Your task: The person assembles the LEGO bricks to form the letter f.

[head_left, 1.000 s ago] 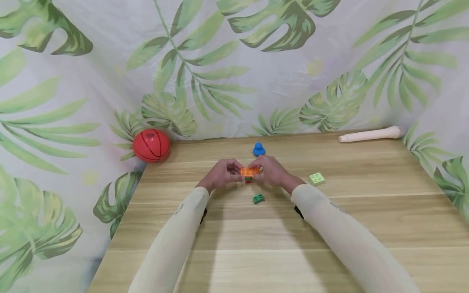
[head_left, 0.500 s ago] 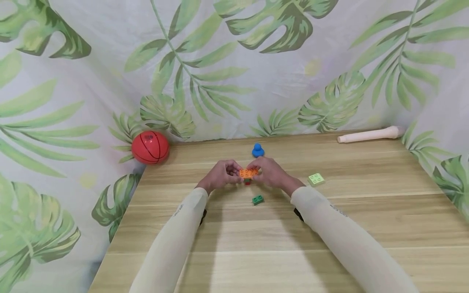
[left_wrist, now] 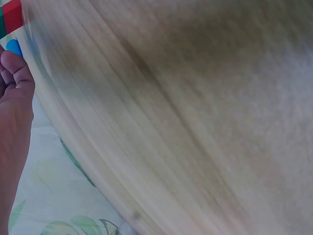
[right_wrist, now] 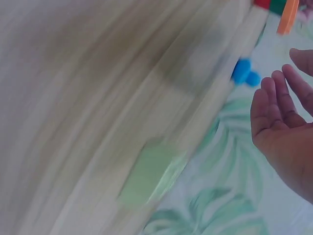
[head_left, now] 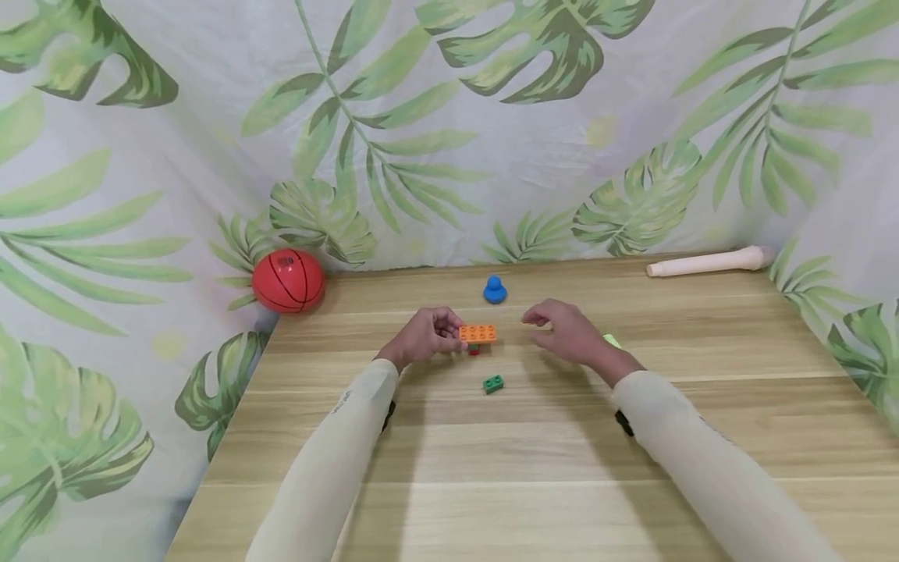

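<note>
My left hand pinches an orange toy building brick at its left end, studs up. Under that brick sit a green brick and a red brick, stacked with it. To the right, apart from the stack, my right hand is raised over the table with loosely bent fingers and nothing between them. Nearer the front lies a small green brick. A light green brick is on the table by my right wrist, mostly covered by it in the head view.
A blue knobbed piece stands behind the hands. At the back left rests a red ball with black lines. A pale pink tube-like thing lies along the back right edge of the wooden table, before a leaf-patterned cloth.
My right hand has let go of the orange brick and moved right, partly covering the light green brick. The left hand still holds the stack in about the same place.
</note>
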`<state>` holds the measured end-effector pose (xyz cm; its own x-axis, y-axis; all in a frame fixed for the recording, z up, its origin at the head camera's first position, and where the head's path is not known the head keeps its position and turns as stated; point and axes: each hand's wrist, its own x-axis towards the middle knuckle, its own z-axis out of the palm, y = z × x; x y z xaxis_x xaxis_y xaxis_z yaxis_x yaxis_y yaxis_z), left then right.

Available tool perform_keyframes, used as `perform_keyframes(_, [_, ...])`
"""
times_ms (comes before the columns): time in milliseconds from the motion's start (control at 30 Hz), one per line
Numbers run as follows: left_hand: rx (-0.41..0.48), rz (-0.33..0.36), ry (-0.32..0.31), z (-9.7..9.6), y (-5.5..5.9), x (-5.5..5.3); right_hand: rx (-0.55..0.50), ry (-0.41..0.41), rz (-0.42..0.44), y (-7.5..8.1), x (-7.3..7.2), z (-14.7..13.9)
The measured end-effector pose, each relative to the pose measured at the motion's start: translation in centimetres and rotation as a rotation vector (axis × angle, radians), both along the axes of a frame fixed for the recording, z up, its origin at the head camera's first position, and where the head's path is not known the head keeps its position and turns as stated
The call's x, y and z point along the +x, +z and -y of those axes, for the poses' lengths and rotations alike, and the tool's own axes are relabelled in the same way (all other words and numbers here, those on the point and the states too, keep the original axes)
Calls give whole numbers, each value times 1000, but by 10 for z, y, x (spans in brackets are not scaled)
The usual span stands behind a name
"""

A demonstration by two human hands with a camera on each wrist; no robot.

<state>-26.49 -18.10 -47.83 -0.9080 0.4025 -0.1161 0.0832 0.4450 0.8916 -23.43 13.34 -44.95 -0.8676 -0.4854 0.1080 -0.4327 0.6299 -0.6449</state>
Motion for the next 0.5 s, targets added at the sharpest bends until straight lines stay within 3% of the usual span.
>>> perform_keyframes(233, [-18, 2, 1, 2, -1, 0, 17, -50, -15, -12, 12, -33])
perform_keyframes(367, [-21, 0, 7, 1, 0, 1, 0, -47, -2, -20, 23, -19])
perform_keyframes(500, [-11, -2, 6, -2, -1, 1, 16, -93, 106, -24, 39, 11])
